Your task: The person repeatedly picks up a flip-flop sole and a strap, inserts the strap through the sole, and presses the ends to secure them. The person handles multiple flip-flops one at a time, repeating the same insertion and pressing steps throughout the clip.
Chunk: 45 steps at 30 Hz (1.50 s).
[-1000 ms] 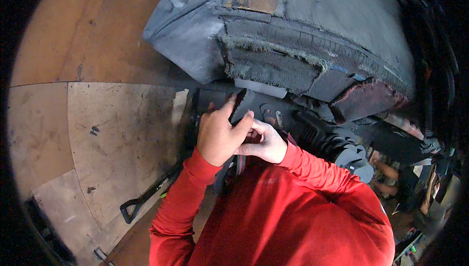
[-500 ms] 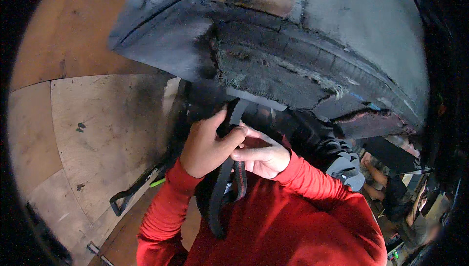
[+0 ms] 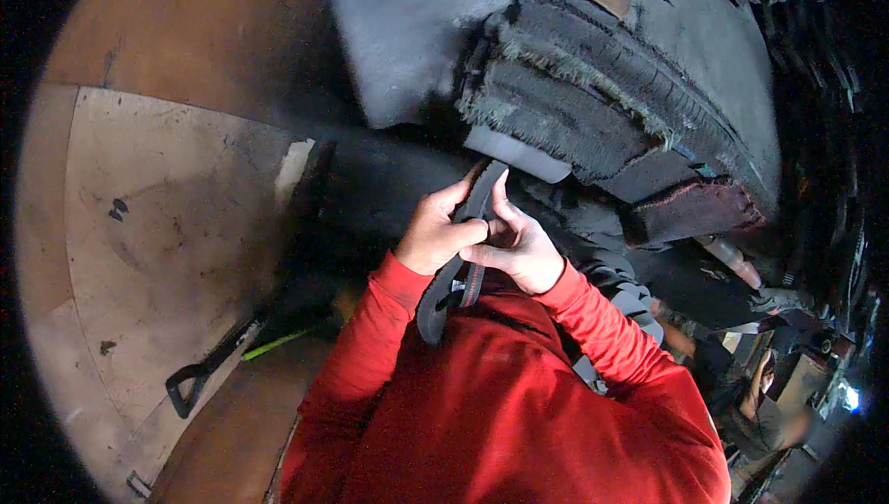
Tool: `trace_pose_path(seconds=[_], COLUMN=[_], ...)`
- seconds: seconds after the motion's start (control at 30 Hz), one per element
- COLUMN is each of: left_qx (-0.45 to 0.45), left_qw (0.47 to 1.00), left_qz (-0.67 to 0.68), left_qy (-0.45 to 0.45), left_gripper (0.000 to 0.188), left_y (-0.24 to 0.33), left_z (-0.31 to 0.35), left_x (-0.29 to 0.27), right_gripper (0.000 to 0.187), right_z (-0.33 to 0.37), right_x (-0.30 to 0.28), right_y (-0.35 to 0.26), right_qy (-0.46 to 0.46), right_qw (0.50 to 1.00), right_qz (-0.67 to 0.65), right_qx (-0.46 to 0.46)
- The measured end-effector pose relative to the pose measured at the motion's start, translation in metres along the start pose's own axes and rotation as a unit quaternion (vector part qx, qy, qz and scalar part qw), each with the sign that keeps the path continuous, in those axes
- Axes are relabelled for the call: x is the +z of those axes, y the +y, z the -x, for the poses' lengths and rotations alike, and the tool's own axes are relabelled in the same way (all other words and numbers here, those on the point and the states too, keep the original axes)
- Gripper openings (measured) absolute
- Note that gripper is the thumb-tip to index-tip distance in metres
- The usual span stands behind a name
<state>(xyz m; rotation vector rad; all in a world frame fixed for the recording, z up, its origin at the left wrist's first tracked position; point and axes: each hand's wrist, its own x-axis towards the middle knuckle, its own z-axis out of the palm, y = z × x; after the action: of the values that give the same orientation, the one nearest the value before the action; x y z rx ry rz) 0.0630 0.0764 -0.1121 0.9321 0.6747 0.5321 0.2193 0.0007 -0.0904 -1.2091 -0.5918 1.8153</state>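
Note:
Both hands hold a dark sandal [image 3: 431,314] upright and edge-on in front of my red top. Its strap [image 3: 473,284] carries red stitching. My left hand [image 3: 433,234] closes round the sole from the left, thumb across it. On the other side, my right hand [image 3: 526,249] pinches the sandal, one finger pointing up along the sole. The sole's upper end lies just below a smooth pale grey strip [image 3: 517,152] at the lower edge of a large grey hood [image 3: 690,50]. Whether sole and strip touch, I cannot tell.
Frayed dark cloth [image 3: 565,101] hangs along the hood's underside. Stained wooden boards [image 3: 176,236] cover the left, with a black handle [image 3: 190,384] and a bright green strip [image 3: 273,345] nearby. Several grey sole-shaped pieces [image 3: 634,300] are stacked right. Beyond, another person's hand [image 3: 732,261] shows.
The sandal has risen away from my lap and stands more edge-on. My right hand has shifted its fingers, one now pointing up. The whole view has swung, and another person's hand appears at right.

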Motion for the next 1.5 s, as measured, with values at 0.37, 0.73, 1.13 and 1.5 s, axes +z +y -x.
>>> trace_pose_path(seconds=[0.37,0.73,1.13,1.5], left_qx=[0.129,0.23,0.075,0.19], left_qw=[0.99,0.873,0.859,0.932], left_qz=[0.014,-0.368,-0.423,-0.17], left_qy=[0.05,0.224,0.28,0.258], left_gripper=[0.06,0.04,0.026,0.033], left_y=[-0.001,0.034,0.031,0.01], left_z=[0.027,0.007,-0.017,0.008], left_x=[0.016,0.03,0.04,0.05], right_gripper=[0.066,0.046,0.038,0.056], right_z=[0.007,-0.041,-0.03,-0.021], right_x=[0.002,0.004,0.006,-0.024], right_y=[0.018,0.044,0.045,0.032], right_qy=[0.197,0.165,0.108,0.155], right_qw=[0.668,0.814,0.894,0.763], right_qz=[0.602,0.393,0.271,0.502], right_qx=[-0.391,-0.394,-0.339,-0.377])
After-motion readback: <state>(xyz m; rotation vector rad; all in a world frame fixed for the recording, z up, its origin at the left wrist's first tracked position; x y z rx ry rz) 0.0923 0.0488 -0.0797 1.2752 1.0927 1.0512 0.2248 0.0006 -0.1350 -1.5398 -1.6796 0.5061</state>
